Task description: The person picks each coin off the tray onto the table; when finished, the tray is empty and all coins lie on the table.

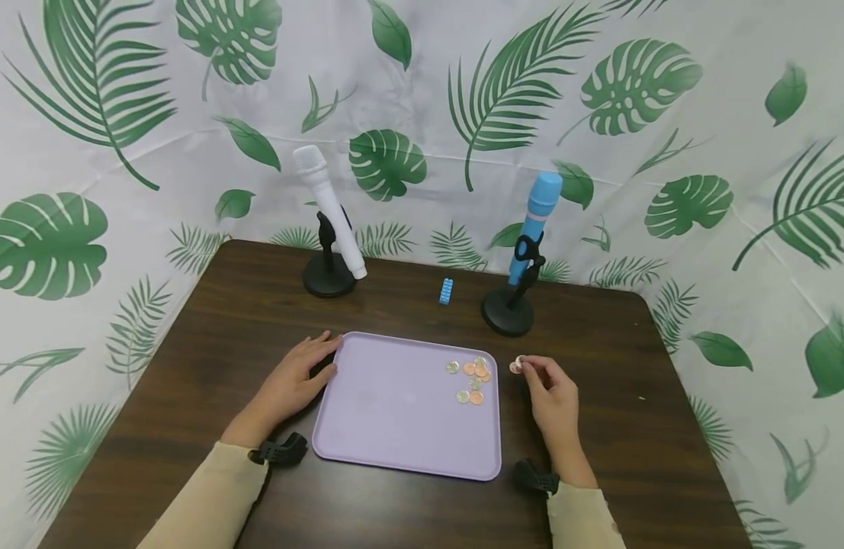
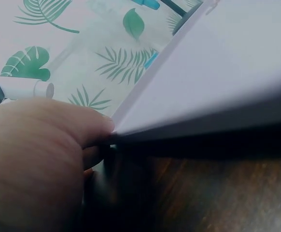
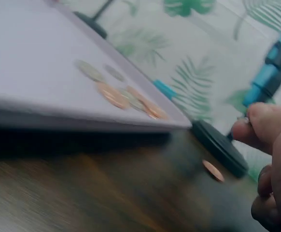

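My right hand [image 1: 556, 396] is just off the right side of the lilac tray [image 1: 394, 435], pinching a small coin [image 3: 245, 119] between thumb and forefinger. Below those fingertips a copper-coloured coin [image 3: 213, 170] is seen against the dark table. Several copper and silver-coloured coins [image 1: 476, 397] lie in the tray's upper right part, some overlapping. My left hand [image 1: 294, 383] rests at the tray's upper left edge, fingers extended; in the left wrist view its thumb [image 2: 94, 123] touches the rim.
Behind the tray, a white microphone [image 1: 335, 217] leans in a black stand at left, and a blue microphone [image 1: 534, 217] in another stand [image 1: 507, 313] at right. A small blue block [image 1: 446, 290] lies between them on the brown table [image 1: 634, 457]. A leaf-patterned cloth [image 1: 408, 99] hangs behind.
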`<move>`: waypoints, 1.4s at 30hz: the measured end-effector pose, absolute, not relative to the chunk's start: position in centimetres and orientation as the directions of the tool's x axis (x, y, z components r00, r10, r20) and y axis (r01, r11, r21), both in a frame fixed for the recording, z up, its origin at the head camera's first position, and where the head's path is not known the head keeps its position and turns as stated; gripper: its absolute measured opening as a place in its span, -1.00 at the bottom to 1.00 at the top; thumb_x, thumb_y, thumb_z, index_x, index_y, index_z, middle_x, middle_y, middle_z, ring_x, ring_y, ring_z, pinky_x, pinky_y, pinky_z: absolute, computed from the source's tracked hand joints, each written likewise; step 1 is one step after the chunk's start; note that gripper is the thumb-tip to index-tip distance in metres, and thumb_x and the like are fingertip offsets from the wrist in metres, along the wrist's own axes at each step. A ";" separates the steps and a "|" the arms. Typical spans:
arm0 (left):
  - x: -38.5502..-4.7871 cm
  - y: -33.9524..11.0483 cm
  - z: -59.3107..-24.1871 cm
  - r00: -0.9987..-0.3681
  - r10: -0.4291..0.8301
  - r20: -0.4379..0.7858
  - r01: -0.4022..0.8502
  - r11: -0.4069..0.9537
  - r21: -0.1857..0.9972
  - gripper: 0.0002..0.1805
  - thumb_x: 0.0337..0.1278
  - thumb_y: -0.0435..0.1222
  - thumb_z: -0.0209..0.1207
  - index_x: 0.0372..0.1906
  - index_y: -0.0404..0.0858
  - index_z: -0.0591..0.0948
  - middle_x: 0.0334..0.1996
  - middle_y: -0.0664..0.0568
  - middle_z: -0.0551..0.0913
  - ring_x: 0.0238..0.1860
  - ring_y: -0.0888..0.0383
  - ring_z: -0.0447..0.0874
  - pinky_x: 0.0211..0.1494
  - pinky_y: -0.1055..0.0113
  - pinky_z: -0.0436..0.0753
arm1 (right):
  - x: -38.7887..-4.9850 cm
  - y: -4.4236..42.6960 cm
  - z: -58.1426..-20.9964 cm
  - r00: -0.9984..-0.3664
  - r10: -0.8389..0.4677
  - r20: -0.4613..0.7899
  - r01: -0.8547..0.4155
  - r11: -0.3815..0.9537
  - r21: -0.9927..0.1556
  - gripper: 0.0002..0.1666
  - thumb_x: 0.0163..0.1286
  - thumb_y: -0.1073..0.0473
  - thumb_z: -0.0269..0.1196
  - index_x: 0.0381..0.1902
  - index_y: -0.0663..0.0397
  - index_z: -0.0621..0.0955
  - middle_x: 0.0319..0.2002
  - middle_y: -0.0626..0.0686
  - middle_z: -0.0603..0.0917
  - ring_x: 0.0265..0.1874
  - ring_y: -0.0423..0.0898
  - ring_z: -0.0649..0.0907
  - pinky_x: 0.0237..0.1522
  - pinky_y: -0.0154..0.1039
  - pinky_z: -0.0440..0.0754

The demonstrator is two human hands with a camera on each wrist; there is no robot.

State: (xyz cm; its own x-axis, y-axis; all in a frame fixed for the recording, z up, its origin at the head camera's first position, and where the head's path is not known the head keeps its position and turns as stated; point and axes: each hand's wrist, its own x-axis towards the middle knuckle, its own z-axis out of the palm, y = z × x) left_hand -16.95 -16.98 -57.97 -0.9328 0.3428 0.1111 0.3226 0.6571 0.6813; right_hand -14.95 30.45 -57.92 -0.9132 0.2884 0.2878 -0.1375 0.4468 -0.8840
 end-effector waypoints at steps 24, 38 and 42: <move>-17.1 -16.6 -58.1 -0.943 0.312 0.118 0.304 0.656 0.690 -0.37 0.57 -0.21 0.27 0.63 -0.12 0.47 0.61 -0.13 0.48 0.71 -0.21 0.28 0.75 -0.35 0.14 | -16.1 33.9 -58.4 -0.890 0.307 0.338 -0.075 0.631 -0.772 -0.89 0.41 0.23 0.53 -0.12 -0.01 0.88 -0.11 0.03 0.90 -0.31 -0.34 0.65 -0.30 -0.57 0.52; -17.0 -16.5 -57.9 -0.944 0.304 0.130 0.307 0.657 0.689 -0.39 0.57 -0.23 0.27 0.61 -0.16 0.49 0.60 -0.18 0.49 0.70 -0.25 0.30 0.75 -0.36 0.16 | -15.8 33.8 -58.2 -0.882 0.343 0.325 0.022 0.717 -0.697 -0.95 0.40 0.16 0.56 -0.20 -0.05 0.86 -0.21 0.03 0.89 -0.44 -0.24 0.59 -0.42 -0.50 0.48; -17.1 -16.6 -57.8 -0.939 0.313 0.141 0.321 0.657 0.682 -0.40 0.57 -0.24 0.28 0.59 -0.19 0.51 0.59 -0.20 0.50 0.69 -0.26 0.31 0.74 -0.37 0.16 | -15.7 33.6 -58.1 -0.880 0.328 0.345 0.008 0.734 -0.679 -0.94 0.36 0.20 0.58 -0.24 -0.01 0.87 -0.25 0.00 0.84 -0.39 -0.24 0.60 -0.37 -0.54 0.47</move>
